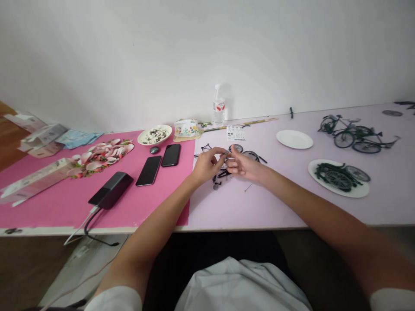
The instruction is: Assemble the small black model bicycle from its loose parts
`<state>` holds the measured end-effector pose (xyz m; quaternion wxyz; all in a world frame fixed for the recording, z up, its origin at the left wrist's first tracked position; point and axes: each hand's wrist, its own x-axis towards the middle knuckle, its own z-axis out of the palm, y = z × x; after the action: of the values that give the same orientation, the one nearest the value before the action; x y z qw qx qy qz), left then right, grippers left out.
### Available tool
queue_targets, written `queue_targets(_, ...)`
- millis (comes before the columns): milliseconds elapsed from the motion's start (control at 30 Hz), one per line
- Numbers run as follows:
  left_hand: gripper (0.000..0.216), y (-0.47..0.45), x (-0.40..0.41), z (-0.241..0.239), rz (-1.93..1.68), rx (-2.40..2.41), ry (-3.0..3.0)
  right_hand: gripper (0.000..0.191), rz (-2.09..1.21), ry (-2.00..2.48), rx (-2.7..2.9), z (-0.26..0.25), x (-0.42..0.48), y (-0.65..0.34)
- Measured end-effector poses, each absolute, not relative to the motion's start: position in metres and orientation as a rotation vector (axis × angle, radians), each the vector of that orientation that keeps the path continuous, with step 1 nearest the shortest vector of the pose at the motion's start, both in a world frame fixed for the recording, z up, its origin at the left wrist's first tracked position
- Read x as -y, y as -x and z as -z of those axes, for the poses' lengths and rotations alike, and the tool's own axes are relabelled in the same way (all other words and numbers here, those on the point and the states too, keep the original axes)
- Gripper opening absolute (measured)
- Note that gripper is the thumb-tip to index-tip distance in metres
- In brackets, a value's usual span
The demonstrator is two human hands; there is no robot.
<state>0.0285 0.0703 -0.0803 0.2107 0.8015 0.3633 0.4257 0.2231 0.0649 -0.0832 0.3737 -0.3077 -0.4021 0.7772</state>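
Note:
My left hand (209, 165) and my right hand (244, 165) meet above the lilac tabletop, fingertips pinched together. Between them is a small thin part, too small and too covered by fingers to name. Around the hands lie black model-bicycle pieces. Two toy wheels (237, 148) rest just beyond the fingers, the nearer one partly hidden by my right hand. A thin black bicycle frame (206, 147) lies behind my left hand. Small black parts (216, 186) are scattered below the fingers, and a thin pin (248, 188) lies to the right.
Two white plates (294, 139) stand on the right, the nearer piled with dark bicycle parts (337, 176). Assembled toy bicycles (353, 134) are behind. A water bottle (219, 108) and printed sheet (236, 133) sit near the wall. Phones (148, 171), a power bank (110, 190) and petals (100, 157) lie left.

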Motion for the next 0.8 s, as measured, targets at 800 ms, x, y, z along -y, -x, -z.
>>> queue_targets(800, 0.037, -0.0351, -0.0716, 0.0764, -1.234, -0.934, -1.538, 0.062, -1.844, 0.86, 1.172, 0.0812, -0.0589, -0.2191)
